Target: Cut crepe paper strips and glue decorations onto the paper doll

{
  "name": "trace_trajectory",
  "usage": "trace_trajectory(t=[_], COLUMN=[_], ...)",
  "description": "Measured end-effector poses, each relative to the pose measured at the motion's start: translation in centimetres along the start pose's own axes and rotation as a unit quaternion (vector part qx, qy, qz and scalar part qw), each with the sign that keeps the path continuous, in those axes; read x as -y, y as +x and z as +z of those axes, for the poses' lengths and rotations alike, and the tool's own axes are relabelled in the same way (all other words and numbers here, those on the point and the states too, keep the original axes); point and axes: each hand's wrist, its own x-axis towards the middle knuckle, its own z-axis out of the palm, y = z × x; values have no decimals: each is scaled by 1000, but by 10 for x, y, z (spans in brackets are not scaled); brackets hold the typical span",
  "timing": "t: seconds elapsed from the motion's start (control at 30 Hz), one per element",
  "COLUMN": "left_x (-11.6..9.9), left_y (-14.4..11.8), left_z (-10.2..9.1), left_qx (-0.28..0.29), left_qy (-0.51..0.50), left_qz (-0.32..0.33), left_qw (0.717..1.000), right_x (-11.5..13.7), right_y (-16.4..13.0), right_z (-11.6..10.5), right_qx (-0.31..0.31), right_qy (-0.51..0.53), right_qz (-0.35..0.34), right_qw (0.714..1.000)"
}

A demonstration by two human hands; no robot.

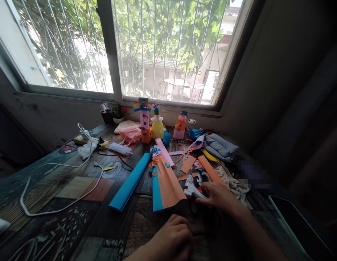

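My right hand [218,195] reaches in from the right, thumb and fingers closing round the rear of a white and red glue gun [190,186] lying on the table. Low in the middle, my left hand [173,233] rests with its fingers curled in; nothing sticks out of it, though its underside is hidden. Just beyond it lies a paper dress shape [168,181] of orange and blue crepe paper, flared towards me, with a pink ruffle and blue flower at its narrow top. A roll of blue crepe paper [130,183] is to its left.
Decorated paper-covered bottles [157,127] stand near the window. Orange paper strips [210,168], a yellow-handled tool [209,155] and a grey cloth [221,145] lie right. A white cable [75,201] loops left by a power strip [103,144]. A phone-like dark slab [296,221] sits right.
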Motion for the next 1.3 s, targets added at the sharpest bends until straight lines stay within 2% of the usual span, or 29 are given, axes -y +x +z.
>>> trace_trajectory(t=[0.07,0.17,0.3,0.43,0.53,0.63,0.77,0.97,1.1,1.3], left_x=[-1,-1,-4,-8,-9,-9,-13,-15,-16,-16], left_y=[-1,-1,-1,-2,-2,-2,-1,-2,-2,-5], left_z=[-1,-2,-5,-5,-5,-6,-8,-8,-7,-6], left_qx=[-15,-41,-53,-66,-85,-115,-141,-136,-125,-137], left_qy=[4,7,-18,-113,-176,-220,-284,-353,-326,-275], left_qz=[-11,-10,-37,-98,-145,-172,-175,-217,-215,-189], left_qw=[1000,999,998,987,970,953,932,900,912,933], right_x=[3,11,29,48,56,58,57,56,61,67], right_y=[-7,-18,-33,-46,-52,-54,-54,-53,-55,-56], right_z=[0,9,29,42,45,44,41,48,47,38], right_qx=[-19,-80,-155,-125,-104,-122,-144,-180,-183,-182], right_qy=[8,57,165,250,291,323,339,353,390,392], right_qz=[6,-2,-76,-182,-232,-255,-273,-283,-269,-270], right_qw=[1000,995,971,943,922,903,889,873,861,861])
